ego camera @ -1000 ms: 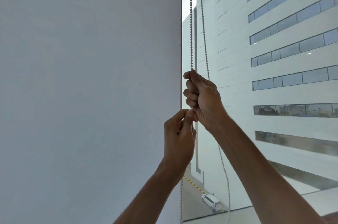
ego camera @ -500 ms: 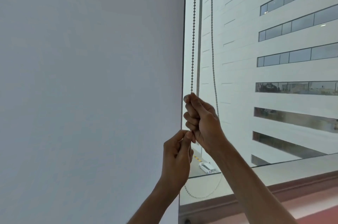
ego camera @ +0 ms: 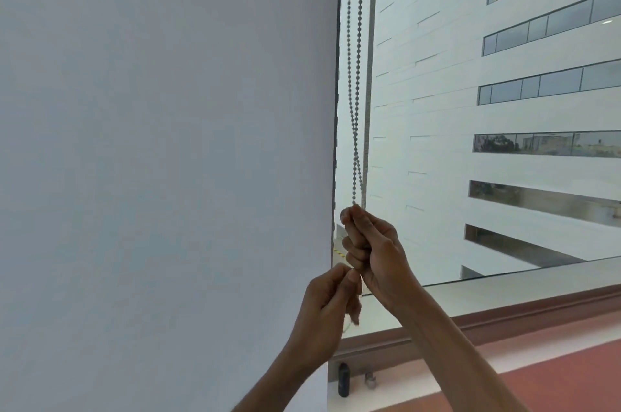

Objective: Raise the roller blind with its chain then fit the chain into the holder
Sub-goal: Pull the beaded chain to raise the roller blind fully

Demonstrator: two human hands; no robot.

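A pale grey roller blind (ego camera: 161, 159) covers the whole left part of the window. Its metal bead chain (ego camera: 355, 82) hangs in two strands just right of the blind's edge; the strands cross above my hands. My right hand (ego camera: 373, 253) is fisted around the chain, uppermost. My left hand (ego camera: 331, 310) sits directly below it and pinches the chain between thumb and forefinger. A small chain holder (ego camera: 370, 379) sits on the wall under the sill, beside a dark cylinder-shaped fitting (ego camera: 343, 379).
The window frame's reddish-brown sill (ego camera: 504, 317) runs across the lower right, with a red ledge surface (ego camera: 554, 374) below it. Through the glass stands a large white building (ego camera: 504, 109) with rows of windows.
Both hands have moved down the chain toward the sill, still gripping it. The view tilted down, bringing the sill and holder into sight, and the two strands now cross.
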